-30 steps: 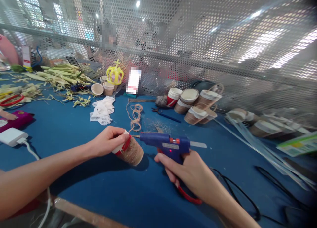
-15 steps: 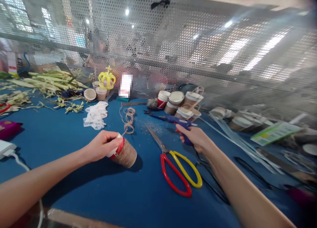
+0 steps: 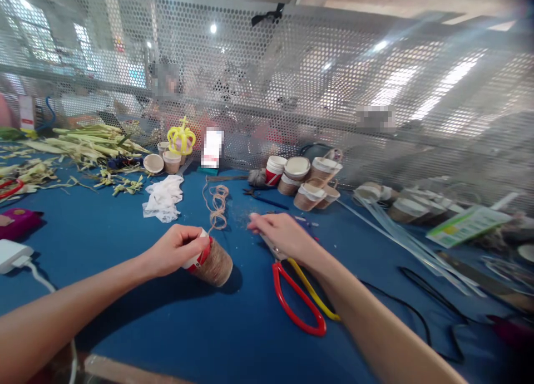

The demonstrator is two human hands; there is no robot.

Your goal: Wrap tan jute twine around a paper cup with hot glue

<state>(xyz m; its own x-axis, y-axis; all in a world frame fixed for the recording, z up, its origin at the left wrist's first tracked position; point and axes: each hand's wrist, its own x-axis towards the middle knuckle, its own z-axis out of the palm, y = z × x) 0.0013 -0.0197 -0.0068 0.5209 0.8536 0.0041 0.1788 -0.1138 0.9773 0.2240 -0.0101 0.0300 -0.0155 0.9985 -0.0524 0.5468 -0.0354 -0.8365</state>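
My left hand (image 3: 179,249) grips a paper cup (image 3: 214,264) wrapped in brown twine, tilted on its side with its red and white rim end in my fingers. A loose tangle of twine (image 3: 217,203) runs from the cup's rim onto the table behind it. My right hand (image 3: 281,236) is above the scissors (image 3: 298,300), which have one red and one yellow handle; its fingers reach left with nothing visible in them, and their undersides are hidden. A blue glue gun (image 3: 307,222) lies just behind my right hand, partly covered by it.
Several cups (image 3: 308,195) stand at the back, with pliers (image 3: 265,199) before them. White cloth (image 3: 163,197), a yellow crown shape (image 3: 181,137) and pale husks (image 3: 92,142) are at the left. Clear glue sticks (image 3: 411,239) and a black cord (image 3: 434,295) lie right.
My right hand has let go of the glue gun, now lying on the table, and moved left over the scissors. My left hand keeps hold of the cup in nearly the same place.
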